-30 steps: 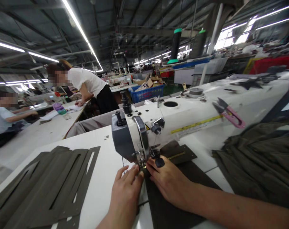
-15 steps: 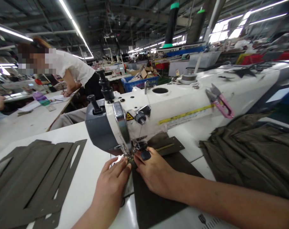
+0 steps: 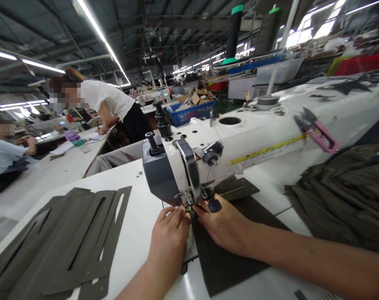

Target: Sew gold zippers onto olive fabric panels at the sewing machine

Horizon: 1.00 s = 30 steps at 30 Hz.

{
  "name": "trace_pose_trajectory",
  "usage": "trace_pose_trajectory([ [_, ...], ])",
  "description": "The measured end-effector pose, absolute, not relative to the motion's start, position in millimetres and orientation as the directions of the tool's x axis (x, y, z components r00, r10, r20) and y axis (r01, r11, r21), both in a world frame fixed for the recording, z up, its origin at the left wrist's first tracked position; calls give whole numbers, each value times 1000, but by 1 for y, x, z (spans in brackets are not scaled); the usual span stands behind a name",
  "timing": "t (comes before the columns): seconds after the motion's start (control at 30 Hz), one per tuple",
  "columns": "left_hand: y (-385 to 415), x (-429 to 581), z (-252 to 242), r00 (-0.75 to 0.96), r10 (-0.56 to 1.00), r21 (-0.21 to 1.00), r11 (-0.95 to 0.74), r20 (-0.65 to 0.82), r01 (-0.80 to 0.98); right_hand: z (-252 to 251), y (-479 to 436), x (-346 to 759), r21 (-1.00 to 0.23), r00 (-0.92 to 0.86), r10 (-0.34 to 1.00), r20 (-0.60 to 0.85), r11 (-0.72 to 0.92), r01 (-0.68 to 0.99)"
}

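A white industrial sewing machine (image 3: 258, 125) with a grey front cover (image 3: 160, 173) spans the view. A dark olive fabric panel (image 3: 230, 260) lies under its needle area and spreads toward me. Left of the needle, my left hand (image 3: 170, 238) is closed, its fingertips pinching the panel's edge. My right hand (image 3: 228, 223) rests over the panel on the other side, fingers drawn together on the cloth close to the presser foot. The black knob (image 3: 214, 205) partly covers those fingers. The fingertips and the needle point are hard to make out.
Flat olive cut pieces with slots (image 3: 67, 233) lie at left. A heap of olive fabric (image 3: 342, 200) sits at right. Pink-handled thread snips (image 3: 323, 135) rest on the machine arm. A blue crate (image 3: 192, 112) and a co-worker in white (image 3: 110, 98) are behind.
The view has swung left, so the machine and both hands appear farther right. A second person now shows at the left edge. Both hands keep their places by the needle.
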<state>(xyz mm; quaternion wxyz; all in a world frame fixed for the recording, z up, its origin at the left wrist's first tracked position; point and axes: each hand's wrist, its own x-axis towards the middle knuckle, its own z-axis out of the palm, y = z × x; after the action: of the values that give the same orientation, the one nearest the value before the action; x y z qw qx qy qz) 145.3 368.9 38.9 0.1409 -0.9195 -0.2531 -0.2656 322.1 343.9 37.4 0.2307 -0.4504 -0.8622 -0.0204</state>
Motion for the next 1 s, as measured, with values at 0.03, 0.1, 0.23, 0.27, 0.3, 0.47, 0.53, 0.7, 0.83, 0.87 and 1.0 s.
trace_pose_trajectory([
  [0.03,370,145,38,730,388,-126,-833,562,539,38,344,322,-176,-486,765,422,595,784],
  [0.1,371,145,37,730,379,-133,-834,568,536,39,345,322,-179,-489,762,425,600,779],
  [0.23,372,145,37,729,381,-130,-834,568,537,41,345,321,-164,-487,757,435,599,784],
  [0.27,372,145,37,725,385,-124,-833,571,539,42,345,320,-159,-487,757,436,597,786],
  [0.3,373,144,37,722,384,-119,-834,576,538,42,345,320,-155,-488,757,435,597,787],
  [0.47,373,143,34,709,389,-81,-844,588,530,39,345,320,-156,-483,754,445,596,787],
  [0.53,373,143,33,699,394,-67,-844,597,532,39,345,320,-162,-481,750,453,600,783],
  [0.7,374,145,33,680,390,-64,-839,620,540,38,344,319,-192,-462,735,496,612,767],
  [0.83,375,146,35,684,385,-73,-839,620,539,34,346,321,-260,-427,752,502,602,755],
  [0.87,375,146,36,685,373,-81,-843,626,532,33,346,322,-288,-409,755,513,600,746],
  [1.0,378,142,34,677,351,-123,-828,647,547,42,346,331,-490,-114,780,615,491,720],
])
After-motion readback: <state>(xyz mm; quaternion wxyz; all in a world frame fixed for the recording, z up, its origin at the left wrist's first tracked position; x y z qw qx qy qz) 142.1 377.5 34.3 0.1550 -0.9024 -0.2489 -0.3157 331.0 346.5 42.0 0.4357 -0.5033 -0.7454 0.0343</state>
